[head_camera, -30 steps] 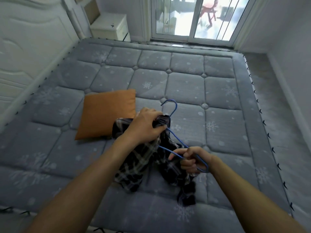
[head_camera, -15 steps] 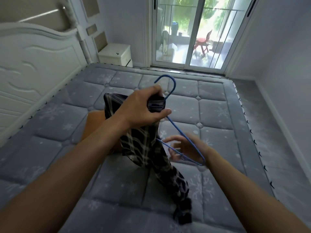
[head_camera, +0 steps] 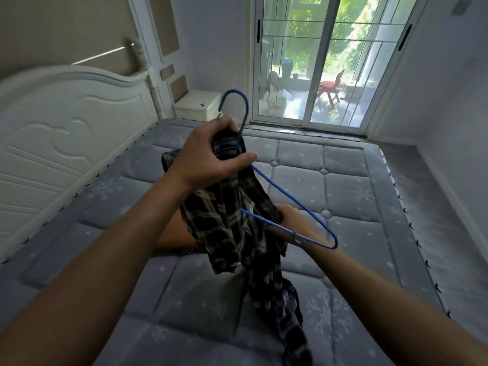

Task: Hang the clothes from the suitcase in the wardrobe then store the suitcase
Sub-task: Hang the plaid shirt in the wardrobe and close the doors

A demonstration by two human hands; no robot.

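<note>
Where the room opens out below the camera, a grey quilted mattress (head_camera: 343, 186) with a pale snowflake print fills most of the view. A white carved headboard (head_camera: 66, 128) runs along its left side. At the far end stands a sliding glass door (head_camera: 330, 62), with greenery and a small red chair (head_camera: 331, 88) outside. A white nightstand (head_camera: 196, 105) sits in the corner between the headboard and the door. An orange cushion (head_camera: 171, 233) lies on the mattress, mostly hidden behind the left forearm and the cloth.

A dark plaid shirt (head_camera: 221, 220) is held up above the mattress, bunched at the top and hanging in a long twisted fall, with its lower end trailing down to the bottom edge of the view. A blue wire hanger (head_camera: 290, 200) is partly threaded into it. The hook rises clear above the collar, and one shoulder of the wire juts out to the right, bare of cloth.

The left hand (head_camera: 208, 154) is closed round the gathered collar and the neck of the hanger, with the thumb pressed across the front. The right hand (head_camera: 290, 219) is lower, just against the hanging cloth inside the hanger's bare loop, and the lower wire crosses its wrist. Its fingers are hidden behind the shirt, so I cannot tell whether it grips anything.
</note>
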